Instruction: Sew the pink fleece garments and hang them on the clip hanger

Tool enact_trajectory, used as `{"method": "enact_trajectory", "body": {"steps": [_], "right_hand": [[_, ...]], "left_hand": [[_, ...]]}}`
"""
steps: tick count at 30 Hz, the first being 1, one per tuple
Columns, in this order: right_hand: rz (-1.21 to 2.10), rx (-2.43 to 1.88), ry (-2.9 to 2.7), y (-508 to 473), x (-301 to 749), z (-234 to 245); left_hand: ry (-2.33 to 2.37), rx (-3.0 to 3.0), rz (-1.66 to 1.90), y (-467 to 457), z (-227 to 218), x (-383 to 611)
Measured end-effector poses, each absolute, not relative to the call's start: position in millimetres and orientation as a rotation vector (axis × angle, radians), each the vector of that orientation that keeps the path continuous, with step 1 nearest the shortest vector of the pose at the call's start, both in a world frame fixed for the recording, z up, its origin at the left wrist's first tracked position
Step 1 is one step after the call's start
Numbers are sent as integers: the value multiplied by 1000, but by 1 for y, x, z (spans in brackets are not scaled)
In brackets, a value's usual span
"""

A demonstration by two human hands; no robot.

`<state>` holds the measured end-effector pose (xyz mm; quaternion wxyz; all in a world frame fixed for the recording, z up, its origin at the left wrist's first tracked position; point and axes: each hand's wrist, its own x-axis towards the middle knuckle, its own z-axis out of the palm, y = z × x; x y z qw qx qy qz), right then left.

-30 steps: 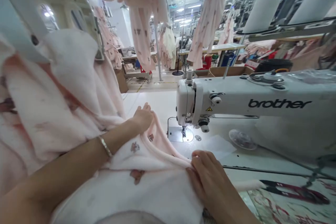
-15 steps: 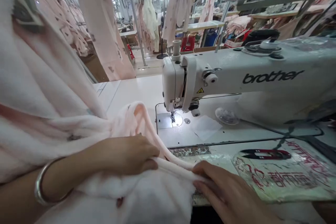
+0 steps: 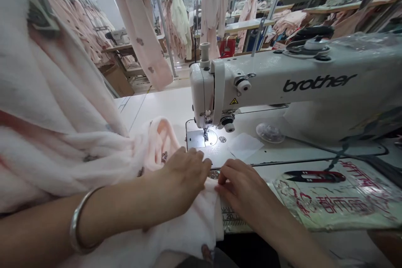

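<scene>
Head view: pale pink fleece garment [image 3: 106, 157] fills the left side and reaches over the white table [image 3: 169, 98] to the near edge, in front and to the left of the needle plate [image 3: 196, 139].
Fleece direction: its long run slants from the upper left down to the right, toward the two hands; past them it drops over the near edge of the table.
Raised fold: a loop of the fleece [image 3: 161, 134] stands just beyond the left hand, its rounded top toward the far side of the table, near the plate but apart from it.
Left hand [image 3: 180, 182]: closed over the fleece edge, back of the hand up, fingers pointing right; a silver bangle [image 3: 77, 222] circles the wrist.
Right hand [image 3: 240, 182]: thumb and forefinger pinch the same edge just beside the left fingertips.
Brother sewing machine [image 3: 282, 81]: head over the plate, lamp lit; no cloth lies under the needle.
Right of the hands: red-and-black thread snips [image 3: 317, 176] lie on a marked pad [image 3: 342, 201].
Hidden: left thumb, and the stretch of fleece beneath that palm.
Cut off: garment at the left and bottom borders, machine at the right.
Hard to make out: the ruler [image 3: 232, 217], partly covered by the right hand; which garment opening the edge belongs to, I cannot tell.
</scene>
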<state>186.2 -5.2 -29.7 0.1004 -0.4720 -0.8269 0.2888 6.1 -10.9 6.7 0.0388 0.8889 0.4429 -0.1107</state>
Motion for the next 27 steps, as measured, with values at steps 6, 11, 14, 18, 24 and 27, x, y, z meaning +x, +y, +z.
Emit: {"method": "enact_trajectory", "body": {"steps": [6, 11, 14, 18, 24, 27], "right_hand": [[1050, -1310, -2371, 8, 193, -28], [1546, -1167, -2222, 22, 204, -12], [1720, -1107, -2166, 26, 205, -8], [1732, -1101, -2153, 28, 204, -11], [1688, -1067, -2208, 26, 205, -10], [1731, -1044, -2195, 25, 205, -10]], "left_hand": [[1153, 2487, -297, 0, -1, 8], [1216, 2111, -177, 4, 13, -3], [1232, 2014, -83, 2, 13, -7], [1204, 2030, -75, 1, 11, -8], [1219, 2028, -67, -1, 8, -6], [1237, 2014, -24, -2, 4, -5]]}}
